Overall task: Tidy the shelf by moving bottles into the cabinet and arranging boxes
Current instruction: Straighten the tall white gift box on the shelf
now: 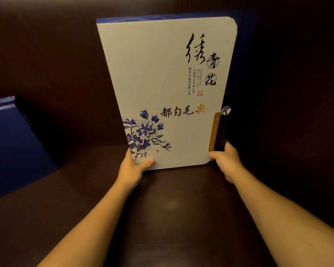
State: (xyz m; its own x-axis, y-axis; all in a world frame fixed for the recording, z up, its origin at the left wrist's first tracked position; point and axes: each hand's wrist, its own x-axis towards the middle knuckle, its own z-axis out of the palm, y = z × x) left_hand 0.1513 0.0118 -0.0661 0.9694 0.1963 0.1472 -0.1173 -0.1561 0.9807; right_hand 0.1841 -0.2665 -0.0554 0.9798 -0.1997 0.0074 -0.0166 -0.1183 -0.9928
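On the dark wooden shelf [172, 205] a large white tea box [162, 89] stands on end, tilted slightly, its lower corners clamped by both hands: left hand [132, 167], thumb on the face, right hand [227, 158] at the clasp edge. Box-arranging seems under way (no bottles visible). Next it probably wants squaring upright against the back panel, near the blue box [10, 143].

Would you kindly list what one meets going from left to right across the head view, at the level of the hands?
Dark blue box → left hand → white tea box → gold and blue tag → right hand.
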